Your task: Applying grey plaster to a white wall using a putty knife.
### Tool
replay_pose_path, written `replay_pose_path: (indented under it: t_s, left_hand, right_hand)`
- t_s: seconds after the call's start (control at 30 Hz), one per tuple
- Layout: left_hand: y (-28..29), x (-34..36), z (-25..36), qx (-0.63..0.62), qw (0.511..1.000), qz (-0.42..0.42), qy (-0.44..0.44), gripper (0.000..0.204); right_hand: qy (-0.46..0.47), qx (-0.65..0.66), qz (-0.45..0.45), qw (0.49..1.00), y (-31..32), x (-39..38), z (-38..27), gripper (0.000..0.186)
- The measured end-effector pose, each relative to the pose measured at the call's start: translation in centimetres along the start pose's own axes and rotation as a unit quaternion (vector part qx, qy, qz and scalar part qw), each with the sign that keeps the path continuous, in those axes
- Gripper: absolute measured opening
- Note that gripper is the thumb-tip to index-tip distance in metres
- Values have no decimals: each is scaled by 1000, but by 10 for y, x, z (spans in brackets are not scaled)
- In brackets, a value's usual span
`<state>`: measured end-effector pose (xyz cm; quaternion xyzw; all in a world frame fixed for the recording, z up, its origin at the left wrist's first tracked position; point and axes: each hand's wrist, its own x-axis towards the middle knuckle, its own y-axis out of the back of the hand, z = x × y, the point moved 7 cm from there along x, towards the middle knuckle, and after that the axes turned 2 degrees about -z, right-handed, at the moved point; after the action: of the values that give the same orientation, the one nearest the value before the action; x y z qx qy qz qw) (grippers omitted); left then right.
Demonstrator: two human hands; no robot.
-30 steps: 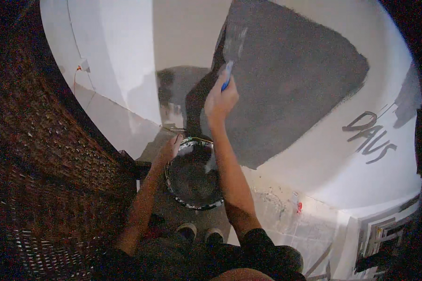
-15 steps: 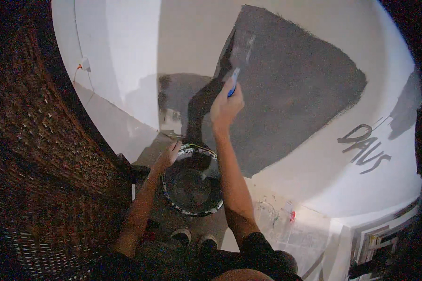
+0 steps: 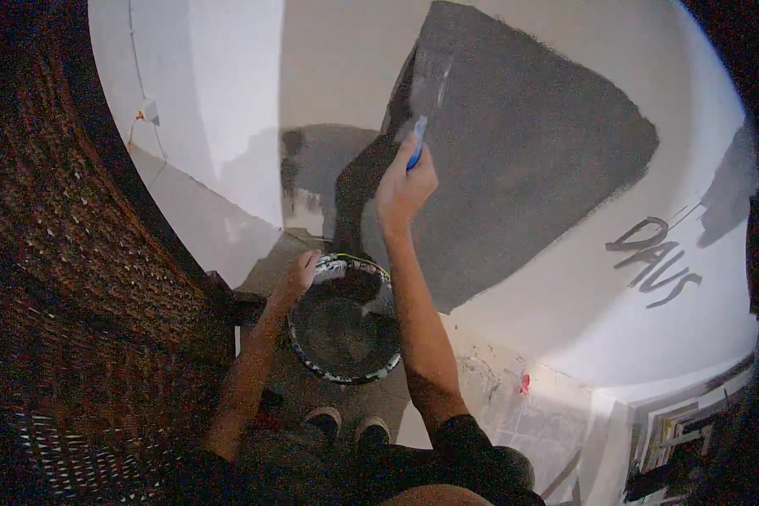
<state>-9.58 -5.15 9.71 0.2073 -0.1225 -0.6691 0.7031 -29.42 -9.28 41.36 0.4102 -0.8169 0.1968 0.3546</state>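
Note:
My right hand (image 3: 407,187) is closed around the blue handle of a paintbrush (image 3: 417,145), which points up at the wall. The brush is over a large dark grey painted patch (image 3: 540,152), close to a lighter streak near its left edge. Below stands a round bucket (image 3: 310,368) with a paint-spattered rim and dark grey contents. My left hand (image 3: 300,273) is closed on the upper left of the bucket's rim; whether it also grips the thin wire handle is hard to see. My right forearm hides part of the bucket's right side.
A dark woven wicker surface (image 3: 101,278) fills the left side. A white socket with a cable (image 3: 149,110) is on the left wall. Grey brushed marks (image 3: 658,263) are on the right of the wall. My shoes (image 3: 322,418) stand below the bucket. A small red thing (image 3: 524,384) lies lower right.
The whole view has shifted slightly. My left fingers have closed in a little at the bucket's rim. My right hand and the brush have hardly moved against the patch.

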Motion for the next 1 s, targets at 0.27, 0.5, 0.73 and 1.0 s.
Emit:
replay_pose_path:
  t_s: [0.27, 0.5, 0.73, 1.0]
  left_hand:
    - [-3, 18, -67, 200, 912, 124, -335, 36]
    - [-11, -9, -11, 225, 876, 165, -394, 40]
    - [1, 9, -30, 63, 998, 31, 1, 57]
    - [55, -14, 83, 119, 935, 288, -168, 43]
  right_hand:
    - [38, -25, -32, 998, 8, 70, -47, 43]
    - [186, -153, -103, 965, 85, 111, -74, 43]
    - [285, -282, -176, 899, 89, 149, -116, 46]
    - [277, -301, -170, 897, 76, 163, -127, 50]
